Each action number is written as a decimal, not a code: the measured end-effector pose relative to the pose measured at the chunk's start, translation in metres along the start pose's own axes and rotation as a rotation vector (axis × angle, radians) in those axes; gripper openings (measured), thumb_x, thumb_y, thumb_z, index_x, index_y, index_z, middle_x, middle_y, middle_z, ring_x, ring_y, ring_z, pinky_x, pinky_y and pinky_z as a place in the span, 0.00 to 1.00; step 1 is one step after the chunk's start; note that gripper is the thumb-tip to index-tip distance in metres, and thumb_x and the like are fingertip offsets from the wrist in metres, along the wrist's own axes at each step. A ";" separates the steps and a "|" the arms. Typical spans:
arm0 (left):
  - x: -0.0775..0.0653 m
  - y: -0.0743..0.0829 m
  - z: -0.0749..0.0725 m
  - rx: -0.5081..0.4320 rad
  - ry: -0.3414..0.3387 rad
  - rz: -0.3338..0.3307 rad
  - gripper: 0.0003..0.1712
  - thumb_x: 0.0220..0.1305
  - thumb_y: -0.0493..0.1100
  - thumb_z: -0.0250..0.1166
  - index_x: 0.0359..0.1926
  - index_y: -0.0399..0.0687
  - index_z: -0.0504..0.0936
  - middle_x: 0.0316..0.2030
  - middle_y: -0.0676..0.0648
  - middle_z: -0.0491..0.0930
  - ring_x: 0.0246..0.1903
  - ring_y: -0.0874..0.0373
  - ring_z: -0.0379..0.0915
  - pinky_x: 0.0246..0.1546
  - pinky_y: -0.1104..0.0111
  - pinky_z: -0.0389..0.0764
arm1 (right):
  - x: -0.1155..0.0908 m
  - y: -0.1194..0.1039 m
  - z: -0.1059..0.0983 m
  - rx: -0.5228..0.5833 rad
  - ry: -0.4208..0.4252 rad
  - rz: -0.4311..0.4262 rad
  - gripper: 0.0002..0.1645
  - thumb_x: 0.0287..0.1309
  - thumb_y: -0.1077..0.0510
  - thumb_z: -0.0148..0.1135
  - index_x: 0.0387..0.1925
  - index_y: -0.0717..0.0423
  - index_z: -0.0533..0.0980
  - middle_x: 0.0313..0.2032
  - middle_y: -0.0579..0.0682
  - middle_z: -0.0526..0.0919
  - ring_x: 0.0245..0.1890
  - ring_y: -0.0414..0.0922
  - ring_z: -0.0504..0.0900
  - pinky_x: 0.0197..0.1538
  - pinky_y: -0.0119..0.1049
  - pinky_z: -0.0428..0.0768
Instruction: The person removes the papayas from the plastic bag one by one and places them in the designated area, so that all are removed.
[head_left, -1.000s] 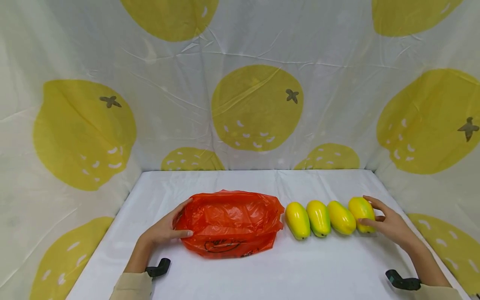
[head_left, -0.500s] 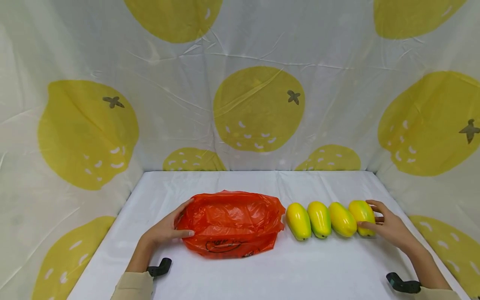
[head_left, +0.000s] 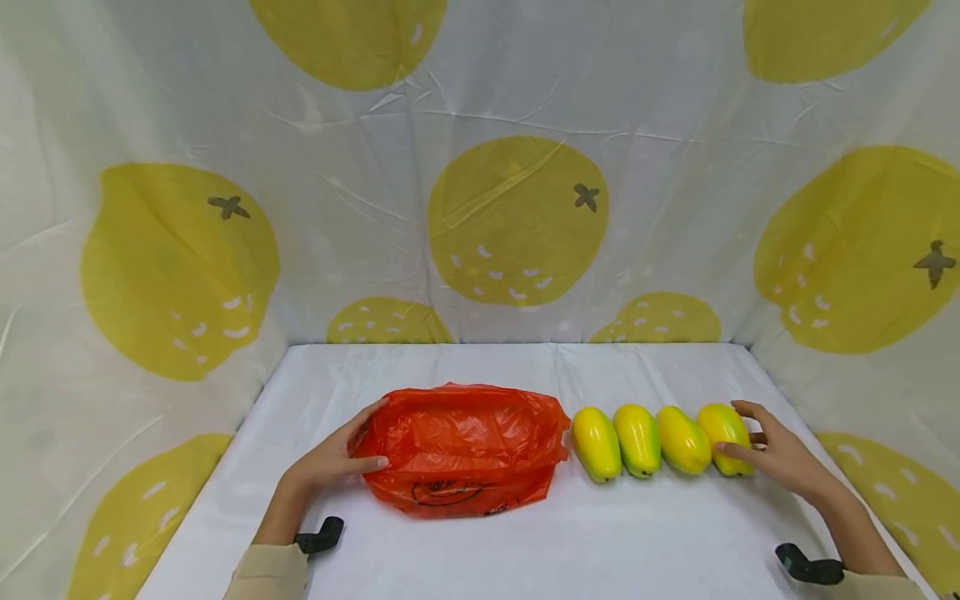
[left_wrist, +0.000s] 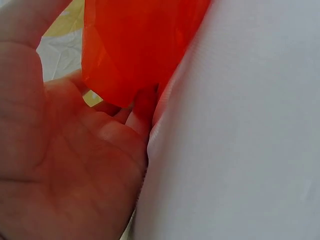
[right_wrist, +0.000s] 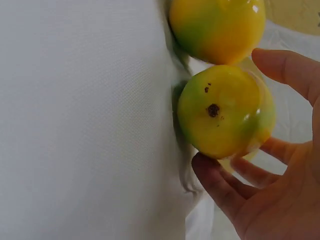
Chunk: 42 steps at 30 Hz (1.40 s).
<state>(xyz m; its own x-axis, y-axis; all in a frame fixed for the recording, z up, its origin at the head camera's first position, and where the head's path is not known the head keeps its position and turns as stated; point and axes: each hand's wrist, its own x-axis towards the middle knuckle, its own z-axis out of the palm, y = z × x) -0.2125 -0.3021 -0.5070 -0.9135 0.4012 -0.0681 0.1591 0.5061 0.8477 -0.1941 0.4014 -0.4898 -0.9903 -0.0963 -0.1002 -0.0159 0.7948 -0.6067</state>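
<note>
A red plastic bag (head_left: 465, 442) with dark print lies with its mouth spread on the white table. My left hand (head_left: 337, 454) holds its left end, thumb at the front rim and fingers at the back one. In the left wrist view the fingertips disappear behind the red film. Several glossy yellow-green papayas stand in a row to the bag's right. Around the rightmost papaya (head_left: 725, 437) my right hand (head_left: 776, 454) is curled, thumb on its near side. The right wrist view shows this papaya (right_wrist: 225, 112) with its dark end spot, fingers (right_wrist: 215, 182) against its lower edge.
The leftmost papaya (head_left: 596, 446) sits close to the bag's right edge. Beside it are a second papaya (head_left: 637, 442) and a third papaya (head_left: 684, 442). Lemon-printed cloth walls (head_left: 517, 108) enclose the white table (head_left: 600, 542) at the back and sides.
The rightmost papaya has come down a little toward me with my right hand. The right fingers have shifted slightly along it. My left hand and the bag stay as they were.
</note>
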 end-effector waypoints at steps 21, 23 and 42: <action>0.007 0.002 -0.002 -0.131 0.015 -0.018 0.52 0.68 0.48 0.68 0.82 0.70 0.45 0.81 0.39 0.50 0.77 0.33 0.50 0.64 0.51 0.80 | 0.000 -0.001 0.001 -0.019 0.046 0.053 0.60 0.68 0.34 0.59 0.78 0.70 0.45 0.71 0.79 0.54 0.60 0.75 0.67 0.57 0.73 0.75; 0.008 0.002 -0.002 -0.138 0.015 -0.019 0.52 0.69 0.49 0.67 0.83 0.69 0.45 0.80 0.37 0.49 0.77 0.32 0.49 0.64 0.49 0.79 | 0.001 -0.001 0.000 -0.018 0.039 0.068 0.59 0.68 0.33 0.58 0.77 0.70 0.46 0.71 0.78 0.55 0.61 0.75 0.67 0.56 0.72 0.76; 0.003 0.008 -0.010 0.028 0.185 0.034 0.41 0.74 0.52 0.62 0.81 0.65 0.53 0.74 0.38 0.65 0.69 0.35 0.68 0.61 0.54 0.82 | -0.003 0.003 0.002 0.038 0.031 0.020 0.57 0.71 0.36 0.58 0.79 0.68 0.43 0.72 0.78 0.54 0.64 0.77 0.64 0.60 0.75 0.72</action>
<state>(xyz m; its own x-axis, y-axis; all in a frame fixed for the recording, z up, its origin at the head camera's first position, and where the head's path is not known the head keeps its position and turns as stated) -0.2183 -0.3045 -0.4950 -0.9602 0.2727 0.0607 0.1994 0.5166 0.8327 -0.1912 0.4027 -0.4932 -0.9942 -0.0617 -0.0880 0.0082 0.7727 -0.6347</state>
